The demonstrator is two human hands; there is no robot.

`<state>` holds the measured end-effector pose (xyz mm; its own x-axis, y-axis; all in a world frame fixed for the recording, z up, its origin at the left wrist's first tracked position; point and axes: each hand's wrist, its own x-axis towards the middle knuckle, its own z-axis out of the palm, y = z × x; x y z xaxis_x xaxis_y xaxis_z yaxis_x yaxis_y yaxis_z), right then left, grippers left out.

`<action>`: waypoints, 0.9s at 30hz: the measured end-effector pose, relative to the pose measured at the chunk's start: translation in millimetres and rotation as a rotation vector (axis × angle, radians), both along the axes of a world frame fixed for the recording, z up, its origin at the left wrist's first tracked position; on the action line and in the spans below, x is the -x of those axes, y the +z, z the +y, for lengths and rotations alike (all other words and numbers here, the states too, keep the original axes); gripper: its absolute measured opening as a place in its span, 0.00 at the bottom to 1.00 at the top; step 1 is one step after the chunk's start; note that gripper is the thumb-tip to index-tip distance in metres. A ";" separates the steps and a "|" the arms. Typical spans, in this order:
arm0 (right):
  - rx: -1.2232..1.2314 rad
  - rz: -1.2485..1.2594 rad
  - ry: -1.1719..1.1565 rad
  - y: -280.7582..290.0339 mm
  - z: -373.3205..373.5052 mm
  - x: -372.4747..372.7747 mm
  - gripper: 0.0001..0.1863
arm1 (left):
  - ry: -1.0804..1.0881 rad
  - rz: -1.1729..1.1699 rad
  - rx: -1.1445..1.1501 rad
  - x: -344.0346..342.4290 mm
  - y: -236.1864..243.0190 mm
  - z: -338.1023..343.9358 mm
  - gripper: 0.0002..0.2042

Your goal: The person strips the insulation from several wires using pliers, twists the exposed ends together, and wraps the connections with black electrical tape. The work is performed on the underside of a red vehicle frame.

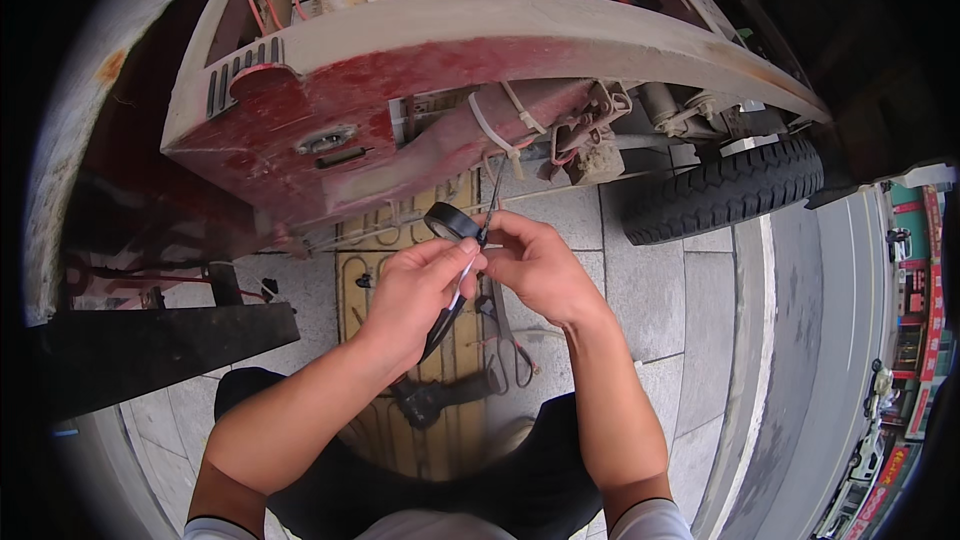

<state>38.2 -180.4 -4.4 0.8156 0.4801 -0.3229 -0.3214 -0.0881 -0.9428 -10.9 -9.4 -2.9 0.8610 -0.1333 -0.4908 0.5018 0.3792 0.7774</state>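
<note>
Between my hands, a thin dark cable (495, 195) comes down from the red vehicle frame and continues below my fingers as a black and white cable end (447, 318). My left hand (420, 285) is closed, thumb and finger pinching this cable. Fingers of my right hand (540, 265) close on the same spot from the other side. A roll of black electrical tape (450, 221) hangs at the join, just above my left fingertips; its tape end is hidden by the fingers. Below my hands lie scissors (516, 360) with dark handles.
Overhead runs the vehicle's dusty red and grey frame (440, 50), with white cable ties (490, 125) around a tube. A black tyre (730, 190) stands at right. Beneath is a yellow slatted mat (375, 315) on grey paving (640, 310). A dark tool (425, 405) lies between my legs.
</note>
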 end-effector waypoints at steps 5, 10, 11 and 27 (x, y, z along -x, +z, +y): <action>0.208 -0.156 0.076 -10.9 -13.2 2.1 0.12 | -0.042 0.003 0.071 -5.9 3.9 7.2 0.09; 0.408 -0.613 -0.043 10.9 -19.8 22.9 0.12 | -0.074 -0.045 0.021 -4.3 0.5 4.7 0.08; 0.455 -0.655 -0.040 15.9 -21.6 26.7 0.12 | -0.087 -0.052 0.010 -3.6 0.3 3.0 0.07; 0.492 -0.941 -0.015 55.6 -5.3 46.7 0.23 | 0.076 -0.365 -0.410 31.3 -10.0 -19.1 0.04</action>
